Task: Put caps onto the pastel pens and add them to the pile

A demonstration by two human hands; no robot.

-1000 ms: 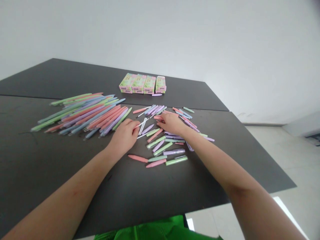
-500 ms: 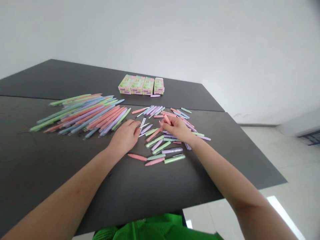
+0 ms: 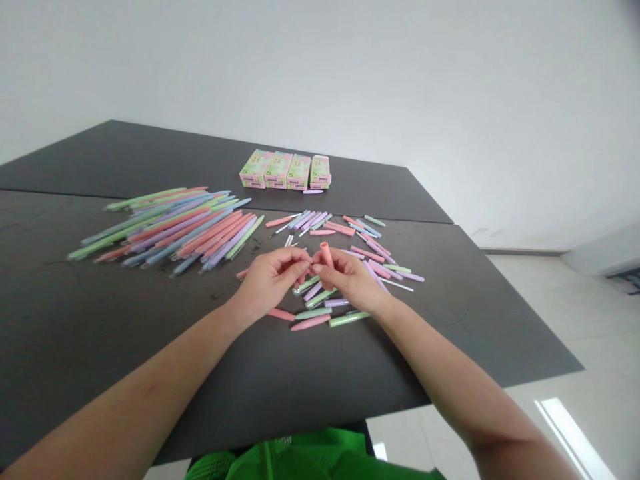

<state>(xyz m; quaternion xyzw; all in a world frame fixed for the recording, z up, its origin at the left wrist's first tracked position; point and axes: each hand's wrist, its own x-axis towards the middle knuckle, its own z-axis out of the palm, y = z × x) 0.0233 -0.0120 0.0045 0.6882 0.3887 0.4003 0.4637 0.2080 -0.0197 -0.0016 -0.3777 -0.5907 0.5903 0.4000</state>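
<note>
Coral tube (image 3: 326, 255) in right hand (image 3: 353, 279), near left hand (image 3: 273, 277).

In front of the pen heap (image 3: 170, 230), free to pass over the table (image 3: 90, 320) until the left forearm (image 3: 150, 390). Behind it, open until the boxes (image 3: 285, 170). To its right, blocked by left hand (image 3: 265, 280), right hand (image 3: 353, 275) and loose pens (image 3: 367, 254).

- four little pink and green boxes (image 3: 276, 172) lined up at the back, each with a 5 on it;
- two dark tabletops (image 3: 190, 155) butted together, seam running across;
- plain white wall (image 3: 320, 73) behind, grey baseboard (image 3: 525, 251) along the bottom;
- pale tiled floor (image 3: 607, 353); bright light patch (image 3: 565, 423) lower right;
- dark thing (image 3: 626, 281) at the right edge, too cut off to tell
</note>
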